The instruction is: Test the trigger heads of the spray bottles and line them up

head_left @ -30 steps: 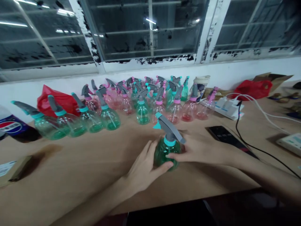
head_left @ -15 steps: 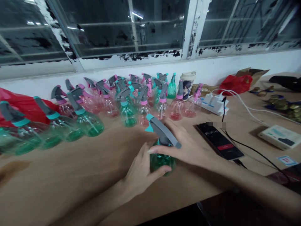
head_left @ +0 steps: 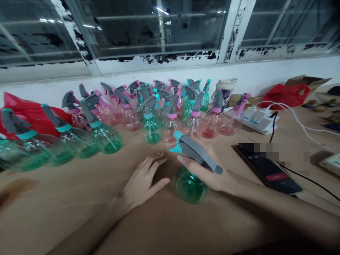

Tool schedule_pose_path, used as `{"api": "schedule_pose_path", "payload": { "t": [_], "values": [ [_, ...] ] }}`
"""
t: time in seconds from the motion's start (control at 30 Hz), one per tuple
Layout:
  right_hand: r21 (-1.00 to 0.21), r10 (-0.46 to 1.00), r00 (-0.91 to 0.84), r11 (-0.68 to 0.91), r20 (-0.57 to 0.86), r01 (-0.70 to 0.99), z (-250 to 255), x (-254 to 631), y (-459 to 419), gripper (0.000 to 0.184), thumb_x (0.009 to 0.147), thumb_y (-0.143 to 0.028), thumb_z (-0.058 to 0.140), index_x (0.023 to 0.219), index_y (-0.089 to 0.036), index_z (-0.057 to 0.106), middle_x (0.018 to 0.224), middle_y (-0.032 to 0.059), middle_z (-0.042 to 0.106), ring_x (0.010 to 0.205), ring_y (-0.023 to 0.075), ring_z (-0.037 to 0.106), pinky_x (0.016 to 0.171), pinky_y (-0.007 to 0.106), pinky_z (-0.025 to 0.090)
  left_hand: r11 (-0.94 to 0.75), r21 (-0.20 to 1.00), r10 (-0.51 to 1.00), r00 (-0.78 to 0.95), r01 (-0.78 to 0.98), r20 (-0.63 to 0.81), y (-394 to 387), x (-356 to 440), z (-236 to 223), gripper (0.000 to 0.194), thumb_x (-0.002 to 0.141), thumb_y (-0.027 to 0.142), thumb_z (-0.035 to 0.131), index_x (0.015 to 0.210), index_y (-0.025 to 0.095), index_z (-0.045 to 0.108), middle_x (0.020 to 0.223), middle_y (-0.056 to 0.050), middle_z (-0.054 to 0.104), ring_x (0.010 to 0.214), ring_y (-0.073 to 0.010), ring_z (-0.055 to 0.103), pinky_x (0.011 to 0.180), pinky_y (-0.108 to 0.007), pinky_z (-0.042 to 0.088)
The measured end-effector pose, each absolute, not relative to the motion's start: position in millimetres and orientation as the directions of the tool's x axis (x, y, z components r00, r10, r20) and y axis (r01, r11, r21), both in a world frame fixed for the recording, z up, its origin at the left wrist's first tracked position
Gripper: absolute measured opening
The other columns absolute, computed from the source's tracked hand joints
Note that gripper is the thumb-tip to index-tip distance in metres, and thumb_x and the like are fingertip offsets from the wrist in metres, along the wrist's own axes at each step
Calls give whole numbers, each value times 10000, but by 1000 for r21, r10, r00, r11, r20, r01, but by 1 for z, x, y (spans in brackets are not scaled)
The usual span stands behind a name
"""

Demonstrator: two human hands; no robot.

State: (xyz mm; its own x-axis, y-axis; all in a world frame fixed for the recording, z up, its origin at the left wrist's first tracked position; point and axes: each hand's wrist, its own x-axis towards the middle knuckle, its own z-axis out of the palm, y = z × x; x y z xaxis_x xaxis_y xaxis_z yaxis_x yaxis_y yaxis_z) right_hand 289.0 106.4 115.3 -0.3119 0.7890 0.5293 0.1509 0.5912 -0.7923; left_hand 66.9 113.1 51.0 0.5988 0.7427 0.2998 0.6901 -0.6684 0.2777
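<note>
My right hand (head_left: 207, 166) is wrapped round the neck of a green spray bottle (head_left: 191, 187) with a grey and teal trigger head. The bottle stands roughly upright over the table, its nozzle toward the upper left; I cannot tell whether its base touches the wood. Most of my right fingers are hidden behind the head. To the left of the bottle, my left hand (head_left: 145, 179) is apart from it, fingers spread and nothing in them. Beyond both hands stand several spray bottles, among them a green one (head_left: 152, 132) and a pink one (head_left: 209, 128).
More green bottles (head_left: 107, 140) line the left, by a red plastic bag (head_left: 34, 115). To the right lie a phone (head_left: 265, 170) showing a timer, a power strip (head_left: 257, 120) with cables, and another red bag (head_left: 285, 95). A paper cup (head_left: 225, 88) stands near the wall.
My left hand has let go of the green bottle and drawn away to the left. My right hand keeps its hold on the neck. The camera view has shifted somewhat.
</note>
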Motion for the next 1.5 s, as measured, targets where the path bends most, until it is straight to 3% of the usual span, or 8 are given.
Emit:
{"api": "schedule_pose_path", "payload": {
  "t": [0.13, 0.43, 0.6, 0.8, 1.03, 1.33, 1.5],
  "values": [
    [-802, 792, -336, 579, 510, 147, 113, 286, 113, 83, 777, -181, 555, 827, -233, 513, 686, -53, 500, 604, 115, 499, 575, 268, 407, -592, 200, 799, 535, 780, 275, 121, 51, 43, 473, 894, 475, 507, 1259, 175, 478, 1373, -141, 456, 1271, -301, 418, 1051, -503, 329],
    [-804, 800, -344, 569, 492, 173, 110, 285, 114, 66, 857, -263, 572, 917, -245, 552, 748, -41, 553, 645, 115, 530, 595, 264, 423, -590, 149, 804, 559, 793, 203, 116, 55, 38, 618, 868, 512, 538, 1361, 164, 406, 1483, -157, 325, 1363, -322, 288, 1090, -515, 268],
    [-820, 810, -364, 545, 460, 175, 111, 286, 113, 122, 881, -337, 549, 900, -219, 575, 836, 0, 624, 747, 144, 600, 662, 287, 466, -586, 167, 808, 554, 793, 202, 115, 56, 40, 629, 863, 494, 558, 1381, 186, 380, 1476, -144, 343, 1364, -317, 287, 1091, -517, 267],
    [-811, 819, -359, 541, 447, 222, 115, 286, 113, 139, 872, -340, 554, 816, -213, 567, 772, -3, 602, 686, 143, 587, 609, 284, 472, -585, 167, 807, 550, 793, 215, 115, 56, 38, 612, 860, 488, 562, 1366, 184, 400, 1466, -148, 359, 1357, -322, 301, 1087, -520, 272],
    [-821, 800, -358, 555, 481, 137, 113, 278, 119, 143, 835, -309, 616, 952, -235, 584, 863, -16, 639, 752, 137, 614, 670, 284, 480, -590, 169, 803, 551, 790, 229, 115, 55, 37, 602, 859, 483, 563, 1345, 157, 421, 1445, -166, 383, 1351, -325, 312, 1078, -521, 287],
    [-816, 796, -358, 561, 487, 139, 116, 273, 121, 160, 824, -303, 606, 955, -213, 603, 864, -3, 632, 743, 130, 608, 622, 261, 458, -595, 127, 797, 562, 794, 222, 114, 54, 36, 616, 860, 478, 569, 1355, 148, 407, 1432, -173, 395, 1341, -327, 328, 1077, -507, 297],
    [-813, 798, -365, 560, 480, 156, 115, 272, 123, 154, 829, -319, 598, 946, -219, 597, 869, -2, 631, 762, 138, 610, 693, 281, 474, -584, 128, 805, 552, 802, 217, 115, 55, 37, 604, 855, 478, 571, 1345, 158, 418, 1418, -164, 416, 1330, -341, 341, 1058, -524, 321]
  ]
}}
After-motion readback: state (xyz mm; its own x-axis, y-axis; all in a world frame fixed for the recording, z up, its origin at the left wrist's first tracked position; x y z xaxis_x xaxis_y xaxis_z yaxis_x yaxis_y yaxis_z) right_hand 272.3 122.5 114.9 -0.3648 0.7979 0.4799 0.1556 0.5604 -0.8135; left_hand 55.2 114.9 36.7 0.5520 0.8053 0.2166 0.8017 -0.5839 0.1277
